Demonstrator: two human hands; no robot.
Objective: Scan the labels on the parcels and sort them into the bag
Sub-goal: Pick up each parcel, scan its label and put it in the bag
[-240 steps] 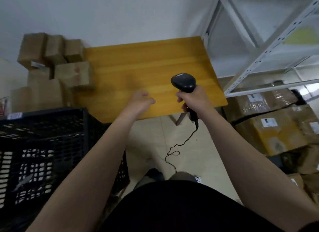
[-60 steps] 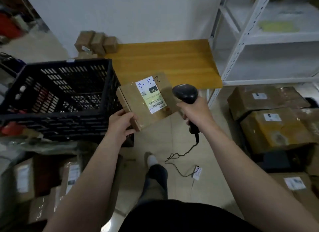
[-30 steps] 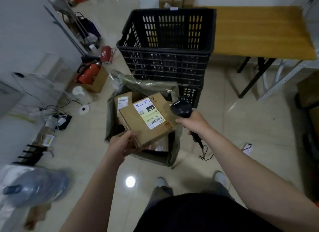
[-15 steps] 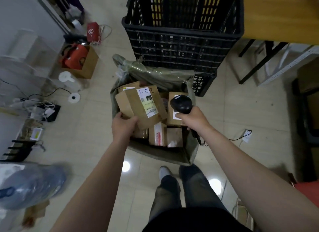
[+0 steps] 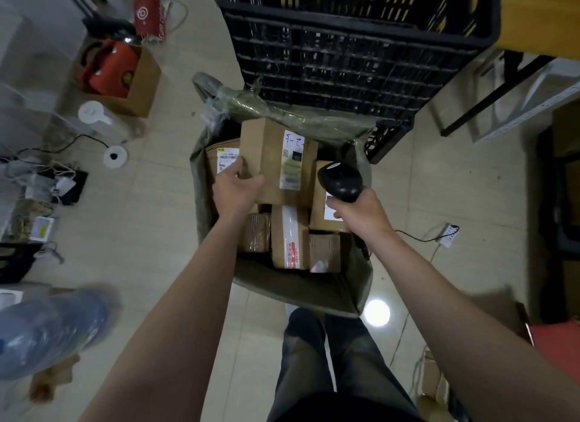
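While the left hand (image 5: 236,189) grips a brown cardboard parcel (image 5: 270,157) within the open olive-green bag (image 5: 298,293), the right hand (image 5: 361,216) clasps a black handheld scanner (image 5: 340,180).

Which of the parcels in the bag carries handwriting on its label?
The big box the left hand holds, at the bag's far end: blue handwritten characters sit atop its white label. No handwriting shows on the other parcels' labels.

The crate (image 5: 345,60) runs off the top edge. The bottle (image 5: 47,330) is blurred. Print on the label (image 5: 292,161) is unreadable.
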